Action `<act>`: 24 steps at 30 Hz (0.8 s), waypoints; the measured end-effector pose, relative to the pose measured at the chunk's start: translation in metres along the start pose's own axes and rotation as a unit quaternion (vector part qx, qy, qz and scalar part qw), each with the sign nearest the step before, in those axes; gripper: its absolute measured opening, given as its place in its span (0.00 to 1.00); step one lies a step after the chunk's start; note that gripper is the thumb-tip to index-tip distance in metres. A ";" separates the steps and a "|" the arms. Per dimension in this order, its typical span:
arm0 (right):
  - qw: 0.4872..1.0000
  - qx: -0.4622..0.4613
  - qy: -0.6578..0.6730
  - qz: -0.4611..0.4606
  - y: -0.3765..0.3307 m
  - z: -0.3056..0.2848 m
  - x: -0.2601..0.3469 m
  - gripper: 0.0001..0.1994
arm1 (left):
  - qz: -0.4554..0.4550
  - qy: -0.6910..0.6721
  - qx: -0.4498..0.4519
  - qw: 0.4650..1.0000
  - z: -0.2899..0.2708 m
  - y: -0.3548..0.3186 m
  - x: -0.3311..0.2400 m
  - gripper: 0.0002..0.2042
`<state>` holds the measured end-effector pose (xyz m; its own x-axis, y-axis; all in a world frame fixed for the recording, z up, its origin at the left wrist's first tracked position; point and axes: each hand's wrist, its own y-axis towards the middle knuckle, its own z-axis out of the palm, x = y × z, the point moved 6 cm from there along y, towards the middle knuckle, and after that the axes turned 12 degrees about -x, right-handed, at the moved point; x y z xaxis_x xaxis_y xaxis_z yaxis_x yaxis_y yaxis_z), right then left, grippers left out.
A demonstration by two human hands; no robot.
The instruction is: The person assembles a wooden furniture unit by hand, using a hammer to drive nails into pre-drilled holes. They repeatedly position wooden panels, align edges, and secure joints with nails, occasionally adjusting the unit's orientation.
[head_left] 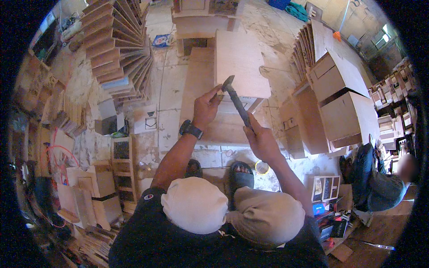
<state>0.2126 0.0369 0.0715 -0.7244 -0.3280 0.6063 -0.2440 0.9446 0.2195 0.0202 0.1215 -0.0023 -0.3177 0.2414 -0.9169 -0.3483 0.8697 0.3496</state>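
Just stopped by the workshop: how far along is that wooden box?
The plywood box already stands assembled on the floor. In hand: the right hand holds a hammer, the left hand pinches at its top edge. Loose panels remain stacked nearby.

Soft, even daylight throughout, brightest upper right; strong fisheye bending and black corners.
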 end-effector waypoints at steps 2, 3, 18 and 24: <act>0.999 -0.033 0.024 0.005 0.001 -0.004 0.001 0.27 | -0.013 0.007 0.008 1.000 0.000 0.000 0.003 0.22; 0.997 -0.063 0.044 0.001 0.002 -0.008 0.003 0.27 | -0.037 0.013 0.011 0.999 0.002 0.000 0.006 0.22; 0.999 0.008 0.035 0.028 -0.004 0.008 -0.014 0.26 | -0.093 0.072 0.040 0.992 0.001 0.003 0.012 0.27; 0.984 -0.085 0.111 0.109 -0.076 0.000 -0.075 0.26 | 0.047 -0.024 -0.126 0.991 -0.032 -0.027 0.039 0.26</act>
<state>0.2855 -0.0105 0.0093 -0.5841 -0.1303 0.8012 0.0259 0.9835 0.1788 -0.0109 0.0937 -0.0410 -0.3188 0.3414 -0.8842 -0.5301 0.7091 0.4649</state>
